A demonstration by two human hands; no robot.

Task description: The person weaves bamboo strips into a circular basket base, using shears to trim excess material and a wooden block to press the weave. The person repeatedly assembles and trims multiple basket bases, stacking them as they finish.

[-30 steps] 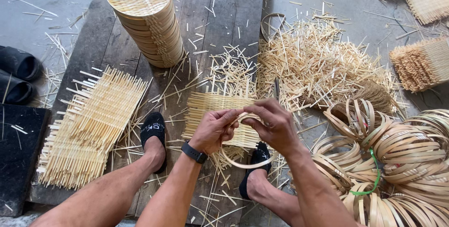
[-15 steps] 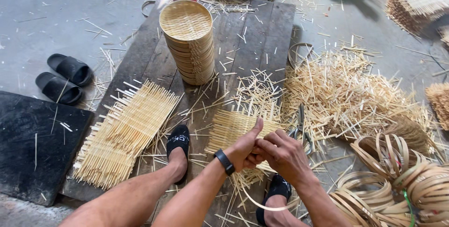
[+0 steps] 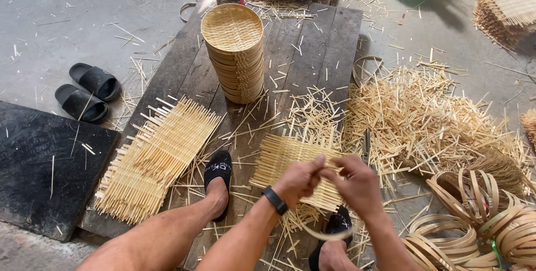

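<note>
My left hand (image 3: 298,180) and my right hand (image 3: 357,183) meet over a woven bamboo mat (image 3: 285,156) on dark wooden planks (image 3: 312,42). Both hands pinch a thin curved bamboo strip (image 3: 329,234) that loops down below them toward my right foot. A black band is on my left wrist. My feet in black sandals rest on the planks, one at the mat's left (image 3: 218,170), one under my hands.
A tall stack of round woven bamboo trays (image 3: 233,50) stands farther up the planks. A second woven mat (image 3: 153,156) lies left. Loose bamboo sticks (image 3: 430,117) are heaped right, bamboo hoops (image 3: 474,221) at bottom right. Black slippers (image 3: 86,92) sit on the concrete.
The view has tilted up and shifted, showing the slippers and more planks. My hands stay together on the bamboo strip, whose loop now hangs lower.
</note>
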